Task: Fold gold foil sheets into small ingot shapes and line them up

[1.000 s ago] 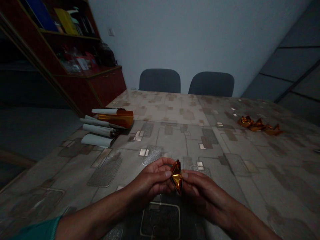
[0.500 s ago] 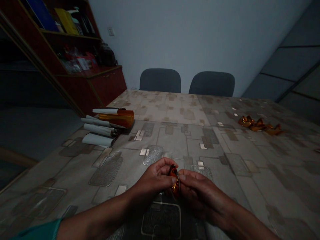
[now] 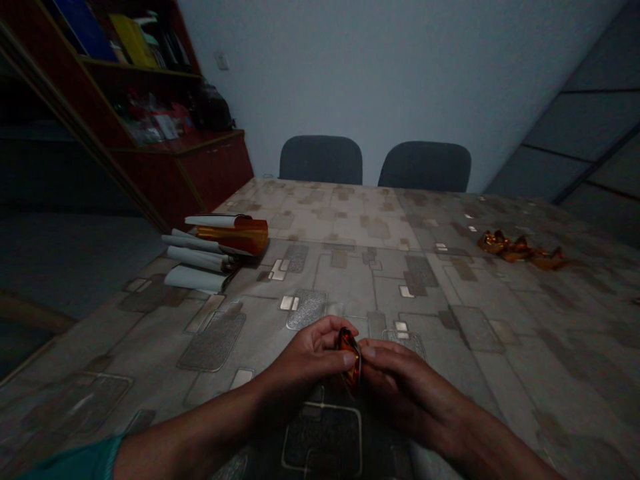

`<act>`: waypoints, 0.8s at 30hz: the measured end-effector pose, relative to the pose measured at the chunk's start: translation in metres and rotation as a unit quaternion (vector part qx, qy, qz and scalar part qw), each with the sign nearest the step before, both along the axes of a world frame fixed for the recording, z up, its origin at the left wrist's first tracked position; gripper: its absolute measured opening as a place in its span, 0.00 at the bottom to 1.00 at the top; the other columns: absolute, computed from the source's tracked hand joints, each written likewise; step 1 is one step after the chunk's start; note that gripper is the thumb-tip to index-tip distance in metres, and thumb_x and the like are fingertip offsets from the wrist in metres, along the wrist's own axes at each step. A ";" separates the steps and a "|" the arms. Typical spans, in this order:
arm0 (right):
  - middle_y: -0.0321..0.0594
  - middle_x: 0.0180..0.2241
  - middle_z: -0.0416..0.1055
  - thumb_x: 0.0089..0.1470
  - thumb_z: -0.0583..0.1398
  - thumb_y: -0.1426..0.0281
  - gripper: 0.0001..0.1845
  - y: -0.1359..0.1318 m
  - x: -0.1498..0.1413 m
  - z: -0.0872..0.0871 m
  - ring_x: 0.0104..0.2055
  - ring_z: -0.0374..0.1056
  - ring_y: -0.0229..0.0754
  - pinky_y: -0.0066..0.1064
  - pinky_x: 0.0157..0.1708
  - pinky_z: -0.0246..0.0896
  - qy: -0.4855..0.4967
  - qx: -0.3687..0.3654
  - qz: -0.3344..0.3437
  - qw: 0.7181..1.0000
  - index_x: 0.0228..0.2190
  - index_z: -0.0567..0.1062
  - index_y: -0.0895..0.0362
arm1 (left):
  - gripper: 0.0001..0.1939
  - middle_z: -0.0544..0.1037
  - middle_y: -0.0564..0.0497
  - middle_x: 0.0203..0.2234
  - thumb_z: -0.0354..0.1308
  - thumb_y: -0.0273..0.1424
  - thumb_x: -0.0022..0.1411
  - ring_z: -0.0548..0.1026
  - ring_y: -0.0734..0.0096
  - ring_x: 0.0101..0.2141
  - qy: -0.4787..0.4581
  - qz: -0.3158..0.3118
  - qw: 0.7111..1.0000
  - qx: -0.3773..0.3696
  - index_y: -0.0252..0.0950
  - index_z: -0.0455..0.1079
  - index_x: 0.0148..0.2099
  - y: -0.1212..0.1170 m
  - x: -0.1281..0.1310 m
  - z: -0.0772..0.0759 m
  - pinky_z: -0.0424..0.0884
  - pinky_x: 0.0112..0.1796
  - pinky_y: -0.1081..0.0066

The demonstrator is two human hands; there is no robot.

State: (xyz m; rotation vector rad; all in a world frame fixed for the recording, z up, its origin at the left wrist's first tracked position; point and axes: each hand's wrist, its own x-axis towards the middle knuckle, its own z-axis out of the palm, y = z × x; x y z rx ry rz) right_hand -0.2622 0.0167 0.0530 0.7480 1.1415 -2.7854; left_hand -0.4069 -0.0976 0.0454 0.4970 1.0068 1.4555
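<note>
A small piece of folded shiny gold foil paper [image 3: 353, 379] is held upright between both hands over the near middle of the table. My left hand [image 3: 313, 353] pinches it, thumb on the near face and fingers curled behind. On the other side, my right hand [image 3: 407, 383] has its thumb and fingers closed against the paper's right edge; its lower fingers are in shadow. Curled gold paper sheets with pale backs [image 3: 255, 239] lie in a loose bundle at the table's left edge. Several folded gold foil shapes [image 3: 517, 249] sit in a row at the far right.
The table [image 3: 360, 287] has a patterned cover of rounded rectangles. Two dark chairs [image 3: 320, 160] stand behind its far edge, against a pale wall. A reddish wooden cabinet [image 3: 217, 170] with filled shelves is at the back left.
The folded gold paper has turned slightly in my hands. My right thumb and fingers have shifted a little along its edge, and the left hand has barely moved.
</note>
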 end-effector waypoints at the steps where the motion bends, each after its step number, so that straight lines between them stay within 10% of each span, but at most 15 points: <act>1: 0.26 0.17 0.59 0.53 0.67 0.61 0.14 0.000 0.000 -0.001 0.15 0.48 0.27 0.19 0.14 0.41 0.004 0.007 0.006 1.000 0.28 0.75 0.59 | 0.21 0.77 0.53 0.29 0.73 0.32 0.51 0.75 0.75 0.27 -0.005 0.001 1.000 0.002 0.35 0.69 0.44 0.000 0.000 0.000 0.68 0.29 0.77; 24: 0.28 0.17 0.63 0.50 0.70 0.61 0.16 0.001 0.002 0.004 0.16 0.53 0.27 0.19 0.15 0.45 0.002 0.001 0.007 1.000 0.27 0.75 0.60 | 0.22 0.77 0.51 0.34 0.72 0.30 0.51 0.77 0.72 0.31 -0.047 -0.022 0.998 -0.046 0.36 0.70 0.47 -0.005 -0.006 0.007 0.70 0.32 0.74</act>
